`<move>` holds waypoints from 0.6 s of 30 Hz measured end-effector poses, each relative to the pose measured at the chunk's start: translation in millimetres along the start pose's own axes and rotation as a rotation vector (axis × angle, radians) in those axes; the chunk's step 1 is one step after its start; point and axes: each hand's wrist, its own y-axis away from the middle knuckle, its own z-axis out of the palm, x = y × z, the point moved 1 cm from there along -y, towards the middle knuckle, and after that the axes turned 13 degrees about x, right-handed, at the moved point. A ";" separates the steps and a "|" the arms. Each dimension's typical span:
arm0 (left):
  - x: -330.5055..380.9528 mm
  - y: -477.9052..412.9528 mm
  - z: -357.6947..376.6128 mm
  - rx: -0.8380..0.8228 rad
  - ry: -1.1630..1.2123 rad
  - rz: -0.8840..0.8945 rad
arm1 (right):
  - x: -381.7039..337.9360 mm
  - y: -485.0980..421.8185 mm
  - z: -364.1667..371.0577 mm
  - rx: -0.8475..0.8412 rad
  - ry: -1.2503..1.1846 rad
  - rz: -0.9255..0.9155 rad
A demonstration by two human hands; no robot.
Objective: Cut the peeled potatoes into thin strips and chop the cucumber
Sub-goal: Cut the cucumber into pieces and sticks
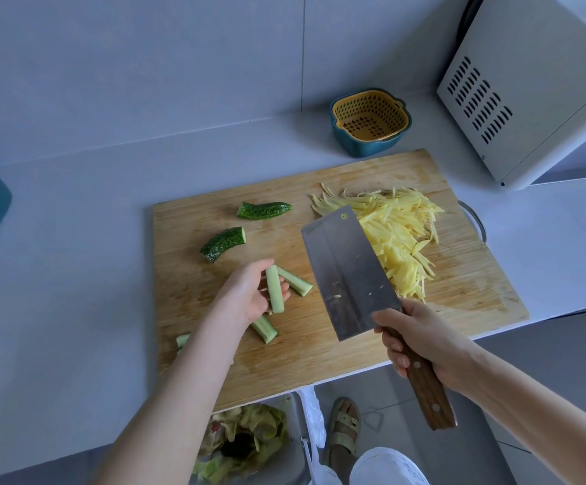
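head view: potato strips [398, 239] lie heaped on the cutting board [319, 351], cucumber half-chopped | my left hand [253, 295] pinches one peeled cucumber stick [274, 288] just above the board | my right hand [421, 339] grips the cleaver [349, 271], raised and tilted | risk: loose sticks rolling under the blade near my fingertips
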 end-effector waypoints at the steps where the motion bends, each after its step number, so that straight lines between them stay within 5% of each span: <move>1: 0.0 -3.0 -1.9 0.103 -0.120 0.083 | 0.1 -0.7 -1.4 0.011 -0.002 -0.003; 5: 1.8 -3.8 -3.8 0.375 -0.787 0.485 | -0.9 -2.0 -5.5 0.023 0.005 -0.020; 9: -3.8 -6.0 11.8 0.495 -1.119 0.555 | -0.6 -2.5 -9.6 0.023 0.016 -0.039; 14: -13.5 -13.3 27.6 0.795 -1.295 0.709 | 3.9 -5.4 -13.5 0.033 0.038 -0.056; 18: -21.5 -18.7 25.3 0.869 -1.270 0.704 | 3.2 -9.2 -17.7 0.029 0.071 -0.054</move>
